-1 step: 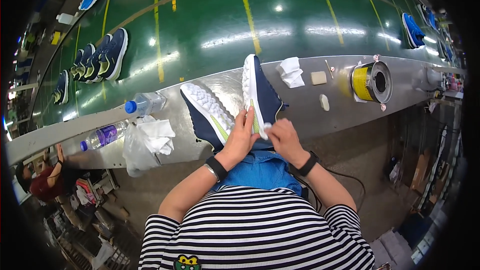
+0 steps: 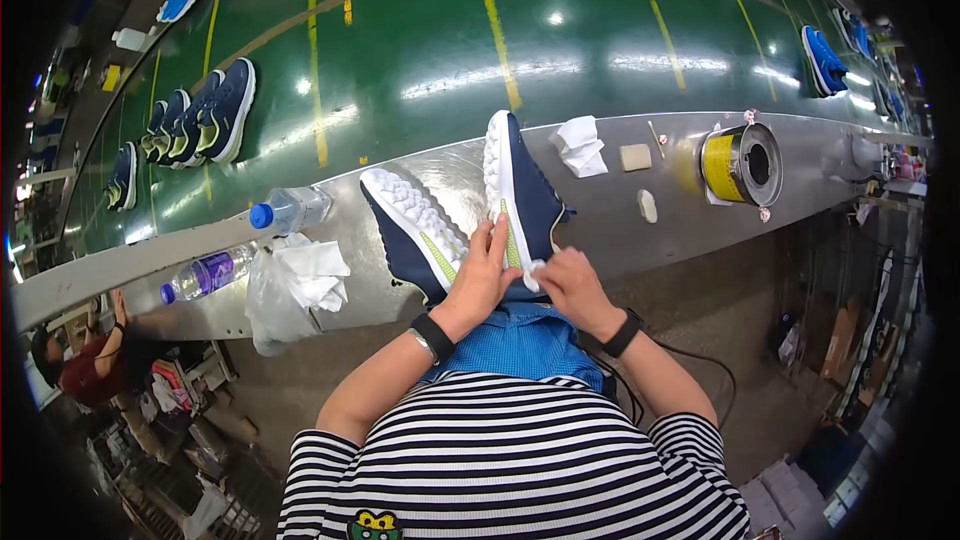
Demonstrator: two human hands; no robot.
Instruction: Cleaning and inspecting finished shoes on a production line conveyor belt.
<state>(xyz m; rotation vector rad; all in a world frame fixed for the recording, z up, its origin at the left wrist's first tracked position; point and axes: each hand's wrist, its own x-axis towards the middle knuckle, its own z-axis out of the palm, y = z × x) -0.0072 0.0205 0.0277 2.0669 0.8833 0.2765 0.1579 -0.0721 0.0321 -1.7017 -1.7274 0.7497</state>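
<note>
A navy sneaker (image 2: 528,180) with a white sole lies tipped on its side on the metal ledge, toe pointing away. My left hand (image 2: 482,275) grips it near the heel, fingers laid along the green-patterned sole and thumb towards the heel. Pinched in my right hand (image 2: 576,285) is a small white wad of cloth or paper (image 2: 533,275), pressed against the heel end of the sole. A matching sneaker (image 2: 405,235) lies just left, also on its side, its heel partly hidden by my left hand.
White tissue (image 2: 580,146), a beige block (image 2: 635,157), a white piece (image 2: 648,206) and a yellow-labelled can (image 2: 742,164) stand to the right. Bottles (image 2: 290,210) and a plastic bag (image 2: 272,305) sit left. Beyond runs a green conveyor (image 2: 410,50) carrying shoes (image 2: 228,108).
My right hand has shifted slightly, staying by the heel with the white wad. The left hand and both sneakers look nearly unmoved.
</note>
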